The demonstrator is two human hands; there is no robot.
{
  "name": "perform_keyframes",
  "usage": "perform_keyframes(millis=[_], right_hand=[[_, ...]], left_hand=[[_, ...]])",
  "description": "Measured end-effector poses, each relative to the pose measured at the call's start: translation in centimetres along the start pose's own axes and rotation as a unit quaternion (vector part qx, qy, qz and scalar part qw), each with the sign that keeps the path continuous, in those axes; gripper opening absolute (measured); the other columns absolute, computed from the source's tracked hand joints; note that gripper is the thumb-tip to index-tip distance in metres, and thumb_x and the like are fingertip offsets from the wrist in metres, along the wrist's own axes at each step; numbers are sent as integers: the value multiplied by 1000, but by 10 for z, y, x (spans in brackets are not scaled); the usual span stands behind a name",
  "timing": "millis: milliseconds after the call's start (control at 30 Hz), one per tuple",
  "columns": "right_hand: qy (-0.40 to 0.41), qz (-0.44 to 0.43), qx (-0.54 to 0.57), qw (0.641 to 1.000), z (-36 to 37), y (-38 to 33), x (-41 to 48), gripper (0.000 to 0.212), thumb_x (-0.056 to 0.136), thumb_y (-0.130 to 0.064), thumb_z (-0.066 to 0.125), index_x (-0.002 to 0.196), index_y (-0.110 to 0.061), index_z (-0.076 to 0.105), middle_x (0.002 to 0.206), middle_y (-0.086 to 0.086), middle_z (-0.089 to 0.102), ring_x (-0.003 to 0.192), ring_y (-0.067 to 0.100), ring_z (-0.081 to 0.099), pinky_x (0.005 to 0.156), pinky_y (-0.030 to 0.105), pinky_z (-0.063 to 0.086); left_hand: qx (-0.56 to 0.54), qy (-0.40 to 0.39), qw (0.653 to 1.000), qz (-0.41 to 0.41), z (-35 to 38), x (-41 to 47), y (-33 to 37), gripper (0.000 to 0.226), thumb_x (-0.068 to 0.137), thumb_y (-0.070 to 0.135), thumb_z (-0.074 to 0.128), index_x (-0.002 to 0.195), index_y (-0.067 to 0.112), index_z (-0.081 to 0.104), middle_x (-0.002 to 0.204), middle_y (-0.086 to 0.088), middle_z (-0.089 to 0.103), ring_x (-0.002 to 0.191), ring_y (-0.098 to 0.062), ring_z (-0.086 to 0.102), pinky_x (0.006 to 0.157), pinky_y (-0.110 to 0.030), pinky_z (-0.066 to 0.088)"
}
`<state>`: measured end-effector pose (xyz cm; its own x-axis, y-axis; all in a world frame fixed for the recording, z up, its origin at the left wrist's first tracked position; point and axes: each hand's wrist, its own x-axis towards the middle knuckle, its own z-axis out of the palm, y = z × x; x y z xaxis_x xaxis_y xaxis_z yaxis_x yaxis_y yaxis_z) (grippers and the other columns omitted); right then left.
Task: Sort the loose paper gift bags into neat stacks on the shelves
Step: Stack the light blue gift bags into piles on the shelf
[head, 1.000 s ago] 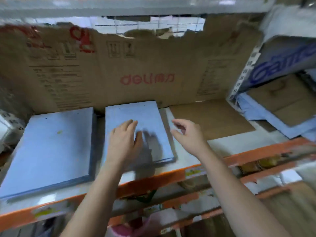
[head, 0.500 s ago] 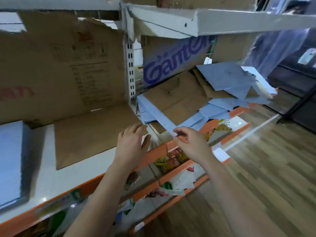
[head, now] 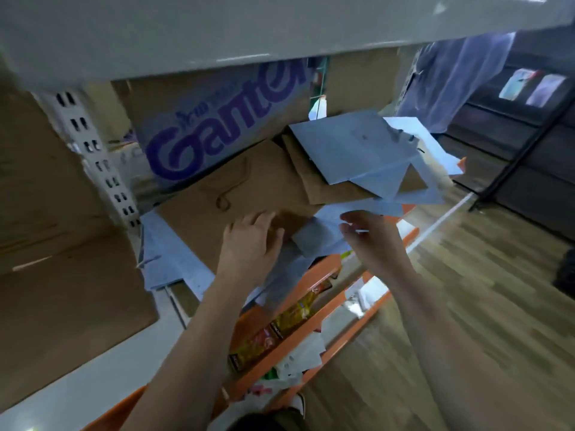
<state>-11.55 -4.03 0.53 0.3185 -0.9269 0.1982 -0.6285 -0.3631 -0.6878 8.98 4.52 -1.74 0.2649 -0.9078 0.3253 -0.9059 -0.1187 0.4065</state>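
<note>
A loose heap of flat paper gift bags lies on the right shelf bay: a large brown bag [head: 236,188] with a cord handle, more brown ones behind it, and light blue bags [head: 351,147] scattered on top and to the right. My left hand [head: 249,244] rests with fingers spread on the brown bag's near edge. My right hand [head: 370,237] hovers at a blue bag [head: 317,241] near the shelf's front, fingers curled apart; whether it grips the paper cannot be told. Another blue bag [head: 168,259] hangs over the front at the left of the heap.
A cardboard box with purple "Gamer" lettering [head: 217,135] stands behind the heap. A slotted white upright [head: 93,157] divides the bays. A brown cardboard sheet [head: 68,306] covers the left bay. Orange-edged lower shelves [head: 298,331] hold packets. Wooden floor [head: 482,306] lies to the right.
The view swung right from the neat blue stacks to the messy bay. Both hands moved off the blue stack and reached up onto the loose heap.
</note>
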Motion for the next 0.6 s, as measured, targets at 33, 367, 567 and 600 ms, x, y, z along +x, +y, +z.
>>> perform_keyframes(millis=[33, 367, 567, 600], right_hand=[[7, -2, -13, 1000, -7, 7, 16, 23, 91, -23, 62, 111, -14, 69, 112, 1, 69, 99, 19, 64, 82, 28, 47], [91, 32, -82, 992, -57, 93, 152, 36, 90, -27, 64, 119, -6, 66, 120, 19, 63, 106, 34, 60, 84, 28, 39], [61, 50, -143, 987, -67, 136, 221, 52, 87, -47, 62, 112, -1, 60, 118, 26, 58, 108, 43, 52, 92, 42, 39], [56, 57, -138, 987, -67, 140, 229, 55, 86, -48, 62, 115, -1, 58, 119, 26, 56, 110, 43, 51, 94, 42, 38]], left_hand=[[-11, 0, 1000, 4, 6, 15, 6, 46, 92, 42, 38, 127, 17, 55, 121, -6, 62, 104, -29, 57, 88, -42, 40], [-42, 12, 998, 37, 54, 125, 54, 55, 91, 44, 36, 122, 6, 61, 124, -13, 61, 112, -31, 57, 94, -41, 47], [-29, 43, 999, 10, 84, 147, 70, 42, 95, 36, 42, 121, 8, 60, 124, -8, 60, 110, -25, 59, 85, -46, 50], [-19, 57, 998, 2, 88, 149, 76, 39, 94, 32, 45, 120, 7, 60, 123, -9, 61, 108, -26, 60, 82, -45, 51]])
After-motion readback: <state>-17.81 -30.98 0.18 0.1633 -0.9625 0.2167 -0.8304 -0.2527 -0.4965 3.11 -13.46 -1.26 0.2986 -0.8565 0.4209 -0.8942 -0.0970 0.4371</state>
